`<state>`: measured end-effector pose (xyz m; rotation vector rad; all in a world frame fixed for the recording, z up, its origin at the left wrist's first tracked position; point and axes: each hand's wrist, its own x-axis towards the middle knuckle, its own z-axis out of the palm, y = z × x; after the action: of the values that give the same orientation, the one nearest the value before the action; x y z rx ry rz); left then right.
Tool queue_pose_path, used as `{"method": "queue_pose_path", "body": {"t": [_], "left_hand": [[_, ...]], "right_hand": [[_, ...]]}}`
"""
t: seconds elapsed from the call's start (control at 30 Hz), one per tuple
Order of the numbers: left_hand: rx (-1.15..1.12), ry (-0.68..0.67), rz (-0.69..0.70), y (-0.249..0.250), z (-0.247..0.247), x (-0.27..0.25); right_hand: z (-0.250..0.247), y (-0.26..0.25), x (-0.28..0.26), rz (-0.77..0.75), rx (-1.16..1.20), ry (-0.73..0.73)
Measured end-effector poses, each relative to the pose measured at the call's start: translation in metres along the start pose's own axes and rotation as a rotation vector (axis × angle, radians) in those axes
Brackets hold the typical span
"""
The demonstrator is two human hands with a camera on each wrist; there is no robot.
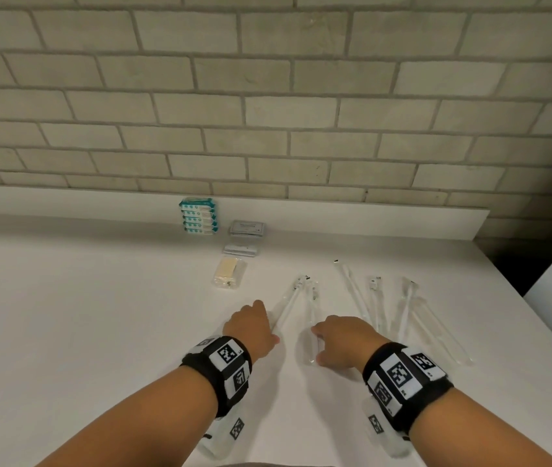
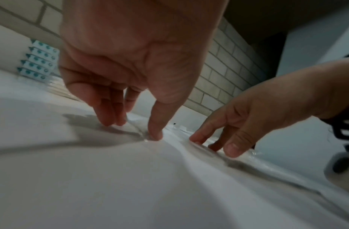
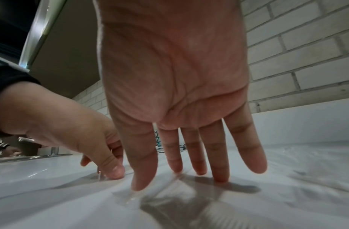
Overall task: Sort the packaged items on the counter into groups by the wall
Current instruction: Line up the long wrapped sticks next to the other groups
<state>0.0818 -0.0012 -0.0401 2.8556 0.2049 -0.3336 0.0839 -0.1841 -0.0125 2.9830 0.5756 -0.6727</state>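
White counter (image 1: 99, 315): both hands' (image 1: 254, 326) straight fingers seemingly press clear sleeves (image 1: 286, 306); long axes wallward.

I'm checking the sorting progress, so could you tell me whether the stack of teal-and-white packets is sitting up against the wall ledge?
Yes, the stack of teal-and-white packets stands at the back of the counter right against the white ledge.

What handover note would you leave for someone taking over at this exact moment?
Left hand: fingertips down on a clear long-wrapped item, not lifted.
Right hand: straight fingers pressing the neighbouring clear packet.
Done: teal packet stack against the wall; grey sachets, white sachets and a yellowish packet lined up in front.
Left: the two packets under the hands and the loose clear long packets to the right need grouping by the wall.
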Motion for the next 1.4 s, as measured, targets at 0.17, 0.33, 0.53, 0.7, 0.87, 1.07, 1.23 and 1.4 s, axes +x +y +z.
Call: {"method": "queue_pose_path", "body": {"t": [0.17, 0.33, 0.53, 0.7, 0.87, 1.07, 1.23, 1.4], "left_hand": [[-0.153, 0.049, 0.024, 0.004, -0.008, 0.008], [0.104, -0.011, 0.365, 0.01, -0.008, -0.001], [0.139, -0.071, 0.452, -0.001, -0.004, 0.009], [0.03, -0.091, 0.459, -0.007, 0.001, 0.021], [0.012, -0.127, 0.448, -0.003, -0.002, 0.048], [-0.131, -0.086, 0.38, 0.006, -0.007, 0.094], [-0.247, -0.016, 0.335, 0.017, -0.014, 0.128], [-0.289, 0.023, 0.299, 0.024, -0.017, 0.151]], "right_hand": [[0.0, 0.005, -0.003, -0.011, 0.045, -0.01], [-0.001, 0.008, -0.004, -0.01, 0.063, -0.013], [-0.003, 0.008, 0.0, 0.01, 0.098, -0.094], [-0.008, -0.001, 0.017, 0.024, 0.079, -0.057], [-0.026, -0.001, 0.052, 0.038, 0.098, -0.068], [-0.052, 0.013, 0.107, 0.11, 0.156, -0.091], [-0.065, 0.015, 0.139, 0.151, 0.21, -0.045], [-0.074, 0.011, 0.157, 0.172, 0.305, -0.047]]}}
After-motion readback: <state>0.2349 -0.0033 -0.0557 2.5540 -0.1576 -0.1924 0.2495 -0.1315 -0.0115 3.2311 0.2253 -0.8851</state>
